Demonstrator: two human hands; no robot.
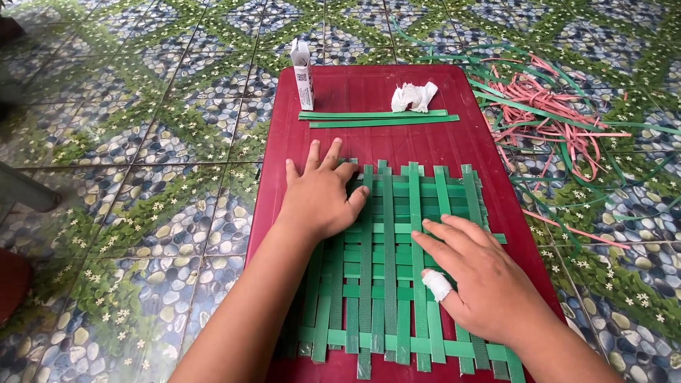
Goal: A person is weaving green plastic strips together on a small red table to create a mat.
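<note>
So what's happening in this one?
A person presses both bare hands flat on a woven mat of green plastic strips lying on a dark red board. The left hand covers its upper left corner, the right hand, thumb bandaged, its right side. Two loose green strips lie above.

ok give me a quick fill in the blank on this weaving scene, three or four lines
1. Both hands, the left hand and the right hand, press flat on a woven mat of ____ strips.
2. The mat lies on a dark ____ board.
3. The right thumb wears a ____ bandage.
4. Two loose strips lie between the small carton and the crumpled ____ cloth.

Missing words: green; red; white; white
</note>
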